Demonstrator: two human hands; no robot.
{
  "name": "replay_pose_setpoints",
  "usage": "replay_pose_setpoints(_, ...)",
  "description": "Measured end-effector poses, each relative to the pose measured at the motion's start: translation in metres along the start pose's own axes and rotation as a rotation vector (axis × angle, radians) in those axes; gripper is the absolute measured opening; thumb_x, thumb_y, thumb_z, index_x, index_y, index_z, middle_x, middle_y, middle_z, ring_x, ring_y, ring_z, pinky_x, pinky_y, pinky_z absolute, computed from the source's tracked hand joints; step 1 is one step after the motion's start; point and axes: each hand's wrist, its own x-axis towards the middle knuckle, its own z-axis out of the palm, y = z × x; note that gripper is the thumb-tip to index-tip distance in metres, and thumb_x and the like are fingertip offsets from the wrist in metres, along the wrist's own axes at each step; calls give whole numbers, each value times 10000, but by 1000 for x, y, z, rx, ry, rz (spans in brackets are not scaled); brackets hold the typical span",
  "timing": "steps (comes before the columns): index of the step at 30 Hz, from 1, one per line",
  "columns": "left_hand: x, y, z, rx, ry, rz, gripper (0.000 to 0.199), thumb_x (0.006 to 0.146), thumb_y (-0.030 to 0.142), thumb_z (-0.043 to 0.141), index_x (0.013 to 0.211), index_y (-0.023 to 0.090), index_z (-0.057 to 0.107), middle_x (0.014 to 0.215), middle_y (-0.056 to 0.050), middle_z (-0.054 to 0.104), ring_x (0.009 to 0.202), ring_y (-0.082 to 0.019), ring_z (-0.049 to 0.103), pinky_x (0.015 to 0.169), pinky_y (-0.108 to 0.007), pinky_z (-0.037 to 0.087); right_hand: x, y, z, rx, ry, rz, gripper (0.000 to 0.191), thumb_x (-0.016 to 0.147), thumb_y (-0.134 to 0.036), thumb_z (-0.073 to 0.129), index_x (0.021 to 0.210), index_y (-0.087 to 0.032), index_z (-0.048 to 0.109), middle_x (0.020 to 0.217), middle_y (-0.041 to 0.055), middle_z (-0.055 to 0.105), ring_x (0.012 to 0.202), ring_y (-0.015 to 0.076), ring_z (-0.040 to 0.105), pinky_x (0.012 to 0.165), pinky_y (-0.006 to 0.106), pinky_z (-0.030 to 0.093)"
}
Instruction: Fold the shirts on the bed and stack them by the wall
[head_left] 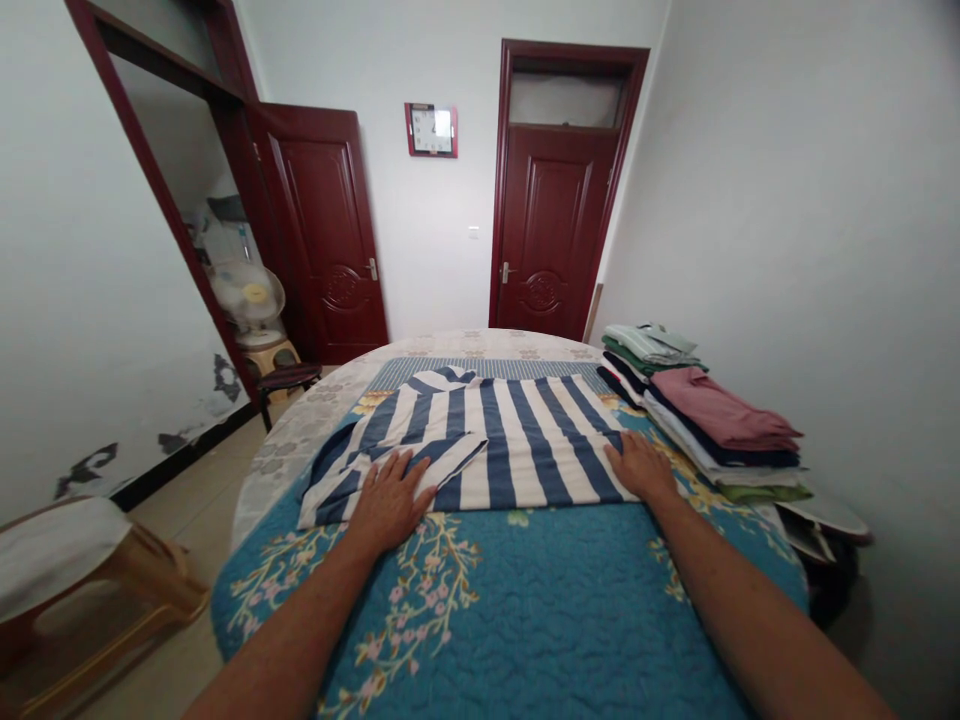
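Note:
A blue-and-white striped shirt (517, 440) lies spread sideways on a teal floral quilted cover (555, 610). Its collar end is toward the left and its hem toward the right. My left hand (394, 500) rests on the shirt's sleeve, which is laid over the body, with the fingers spread. On the right, my right hand (641, 465) lies on the near corner of the hem, fingers stretched out. Both palms face down, and neither hand grips the cloth as far as I can see.
Folded clothes in stacks (724, 410) stand at the table's right edge, near my right forearm. A patterned tablecloth (289, 460) shows around the quilt. A stool (75, 550) is on the floor at left. Beyond are a fan (247, 295) and red-brown doors (551, 220).

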Motion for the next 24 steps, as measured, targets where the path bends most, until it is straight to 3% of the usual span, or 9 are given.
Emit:
replay_pose_setpoints(9, 1, -2, 3, 11, 9, 16, 583, 1085, 539, 484, 1597, 280, 590, 1696, -149, 495, 1586, -390, 424, 1273, -629, 337, -2, -1, -3, 13, 10, -2, 687, 1110, -554, 324, 1614, -115, 483, 1713, 210, 425, 1598, 336, 363, 1287, 540, 283)
replay_pose_setpoints(17, 0, 1, 2, 57, -4, -61, 625, 1068, 580, 500, 1623, 299, 561, 1712, -180, 457, 1598, -411, 391, 1278, -635, 300, -2, -3, -5, 33, 10, 103, 743, 1095, -586, 285, 1642, -108, 445, 1715, 221, 415, 1596, 344, 360, 1270, 619, 300)
replay_pose_setpoints(24, 0, 5, -2, 98, -68, -127, 664, 1066, 626, 479, 1656, 321, 511, 1735, -201, 412, 1622, -441, 340, 1253, -722, 265, -2, -4, -7, 54, -6, 109, 755, 1091, -587, 284, 1657, -109, 425, 1729, 210, 396, 1605, 354, 338, 1278, 635, 285)
